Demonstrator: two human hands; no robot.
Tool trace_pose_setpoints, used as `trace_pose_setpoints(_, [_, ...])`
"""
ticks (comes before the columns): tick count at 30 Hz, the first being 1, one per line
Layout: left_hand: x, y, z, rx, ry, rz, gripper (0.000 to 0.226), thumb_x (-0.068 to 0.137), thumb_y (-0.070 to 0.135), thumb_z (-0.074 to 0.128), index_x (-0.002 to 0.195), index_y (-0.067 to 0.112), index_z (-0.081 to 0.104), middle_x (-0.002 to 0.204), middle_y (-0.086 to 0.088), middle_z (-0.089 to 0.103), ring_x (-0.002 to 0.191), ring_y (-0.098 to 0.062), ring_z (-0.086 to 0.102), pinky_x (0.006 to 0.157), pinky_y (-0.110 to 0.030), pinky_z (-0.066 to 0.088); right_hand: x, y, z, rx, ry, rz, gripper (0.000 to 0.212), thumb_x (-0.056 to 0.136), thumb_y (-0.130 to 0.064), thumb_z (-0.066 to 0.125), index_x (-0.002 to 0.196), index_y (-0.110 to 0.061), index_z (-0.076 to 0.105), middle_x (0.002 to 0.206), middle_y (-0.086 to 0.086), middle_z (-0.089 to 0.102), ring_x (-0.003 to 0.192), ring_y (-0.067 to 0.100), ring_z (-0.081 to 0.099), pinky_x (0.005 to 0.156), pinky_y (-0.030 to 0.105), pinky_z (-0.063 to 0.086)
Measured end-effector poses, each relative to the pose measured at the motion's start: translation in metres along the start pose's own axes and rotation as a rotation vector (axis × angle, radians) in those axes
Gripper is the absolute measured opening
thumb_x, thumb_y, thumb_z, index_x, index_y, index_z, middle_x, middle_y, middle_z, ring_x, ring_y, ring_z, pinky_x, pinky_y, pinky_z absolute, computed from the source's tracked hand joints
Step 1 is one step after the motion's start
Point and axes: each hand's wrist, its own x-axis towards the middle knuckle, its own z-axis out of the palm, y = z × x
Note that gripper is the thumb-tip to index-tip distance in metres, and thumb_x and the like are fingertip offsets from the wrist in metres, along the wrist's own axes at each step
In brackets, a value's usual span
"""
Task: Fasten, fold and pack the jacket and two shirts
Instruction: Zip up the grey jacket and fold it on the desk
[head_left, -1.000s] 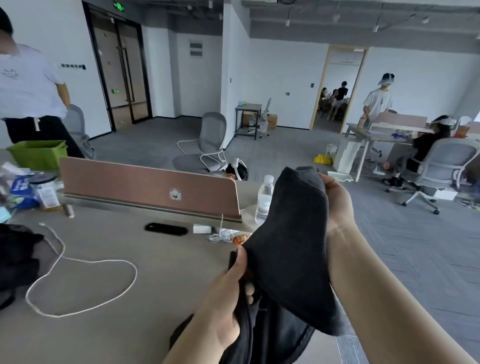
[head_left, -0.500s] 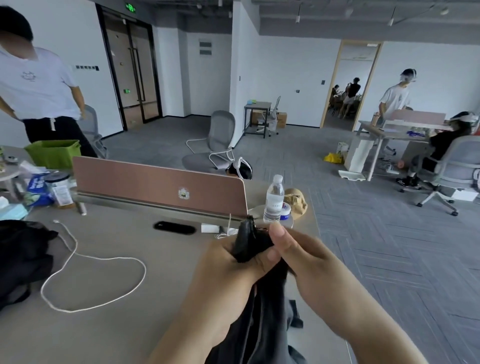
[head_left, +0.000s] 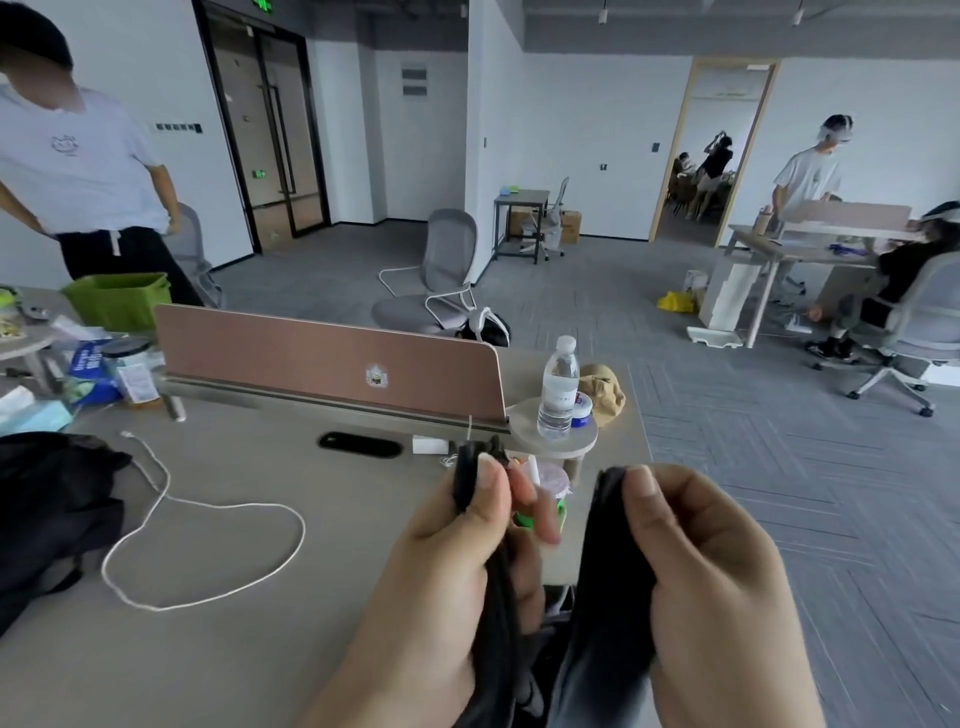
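A dark grey garment (head_left: 608, 587) hangs in front of me over the near right part of the desk (head_left: 234, 519). My left hand (head_left: 447, 561) pinches one edge of it between thumb and fingers. Another edge, a short way to the right, is pinched by my right hand (head_left: 711, 561). The cloth sags between the two hands and runs down out of view. A second black garment (head_left: 47, 514) lies heaped at the desk's left edge.
A white cord (head_left: 208, 551) loops across the desk. A pink divider panel (head_left: 322, 364) stands behind it, with a water bottle (head_left: 558, 389) and small cups at its right end. A green bin (head_left: 117, 299), clutter and a standing person are at the left; chairs and people stand farther off.
Both hands came down from the raised cloth, met on one bunched edge, and have now moved apart, each pinching a separate edge of the garment.
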Motion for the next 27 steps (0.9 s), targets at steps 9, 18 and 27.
trace_pose_setpoints(9, [-0.006,-0.007,-0.001,0.020,-0.055,0.020,0.064,0.036,0.067,0.082,0.080,0.022,0.079,0.049,0.008,0.049,0.039,-0.003,0.041,0.039,-0.013,0.035,-0.016,-0.026,-0.005,-0.133,-0.080,0.027,0.026,0.075,-0.042,0.050,0.072,-0.019,0.062,0.051,-0.007,0.050,0.047,0.004,0.043,0.044,0.012,0.034])
trace_pose_setpoints(18, [-0.012,-0.004,0.008,-0.065,0.009,-0.078,0.031,0.078,0.036,0.062,0.092,0.014,0.077,0.059,-0.001,0.040,0.043,-0.010,0.030,0.037,-0.016,0.028,-0.022,-0.026,-0.003,-0.025,-0.110,0.125,0.014,0.067,-0.029,0.061,0.075,-0.028,0.072,0.059,-0.001,0.066,0.055,0.014,0.052,0.051,0.021,0.041])
trace_pose_setpoints(27, [-0.014,-0.010,0.001,-0.236,-0.097,-0.217,0.025,0.074,0.022,0.077,0.066,0.007,0.058,0.050,0.004,0.048,0.035,-0.004,0.036,0.032,-0.012,0.032,-0.030,-0.041,-0.005,0.188,-0.164,0.233,0.017,0.073,0.005,0.070,0.061,-0.007,0.066,0.052,0.015,0.064,0.042,0.024,0.062,0.045,0.030,0.051])
